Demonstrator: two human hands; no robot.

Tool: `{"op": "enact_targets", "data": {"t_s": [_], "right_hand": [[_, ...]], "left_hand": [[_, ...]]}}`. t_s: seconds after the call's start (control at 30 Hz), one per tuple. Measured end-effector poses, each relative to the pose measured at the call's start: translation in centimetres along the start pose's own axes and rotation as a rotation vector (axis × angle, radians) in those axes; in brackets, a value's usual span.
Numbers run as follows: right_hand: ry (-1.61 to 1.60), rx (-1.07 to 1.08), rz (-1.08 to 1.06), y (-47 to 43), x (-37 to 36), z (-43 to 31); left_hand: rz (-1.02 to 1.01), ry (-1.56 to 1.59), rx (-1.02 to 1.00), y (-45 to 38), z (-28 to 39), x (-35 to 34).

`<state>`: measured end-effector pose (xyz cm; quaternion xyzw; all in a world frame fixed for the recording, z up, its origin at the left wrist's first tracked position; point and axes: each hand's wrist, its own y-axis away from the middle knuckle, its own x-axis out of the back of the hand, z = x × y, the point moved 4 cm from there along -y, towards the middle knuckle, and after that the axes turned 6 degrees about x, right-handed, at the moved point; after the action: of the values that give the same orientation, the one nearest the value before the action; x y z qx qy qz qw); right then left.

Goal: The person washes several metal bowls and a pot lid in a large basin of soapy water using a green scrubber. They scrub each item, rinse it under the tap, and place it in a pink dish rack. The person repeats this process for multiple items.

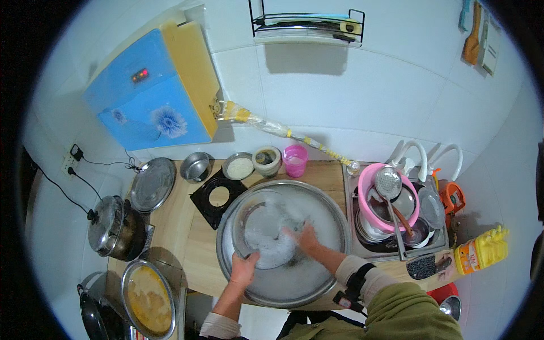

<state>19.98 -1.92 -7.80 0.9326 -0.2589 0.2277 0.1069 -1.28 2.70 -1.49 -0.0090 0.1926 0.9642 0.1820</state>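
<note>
A large round metal basin (pixel 346 238) full of cloudy, foamy water stands in front of me on the wood-look counter. My left hand (pixel 244 268) grips the near-left rim of a round, shiny vessel (pixel 240 227) lying in that water, a bowl or a lid. Foam covers the vessel's middle, so its depth and material are hard to tell. Over its right side is my right hand (pixel 307 240), blurred, with fingers apart and no object visible in it. The fingertips are close to the foam; whether they touch the vessel is unclear.
To the right, a sink (pixel 350 204) holds a pink basin (pixel 364 199), a skimmer (pixel 389 182) and stacked dishes. Behind the big basin stand a pink cup (pixel 295 161) and a black square stand (pixel 204 199). A lidded pot (pixel 114 233) and a pan of yellowish liquid (pixel 148 297) occupy the left.
</note>
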Motion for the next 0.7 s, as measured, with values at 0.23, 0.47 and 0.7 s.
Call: {"op": "enact_targets", "data": {"t_s": [0.23, 0.47, 0.7], "right_hand": [[0.449, 0.773, -0.267, -4.0, 3.3, -6.4], [0.469, 0.964, -0.308, -2.6, 2.6, -9.5], [0.241, 0.355, -0.032, -4.0, 5.1, -3.2]], "left_hand": [[-0.341, -0.471, 0.092, -1.1, 3.5, 1.3], [-0.300, -0.999, -0.219, -3.6, 5.3, -1.3], [-0.009, -0.105, 0.218, -1.6, 0.4, -0.5]]}}
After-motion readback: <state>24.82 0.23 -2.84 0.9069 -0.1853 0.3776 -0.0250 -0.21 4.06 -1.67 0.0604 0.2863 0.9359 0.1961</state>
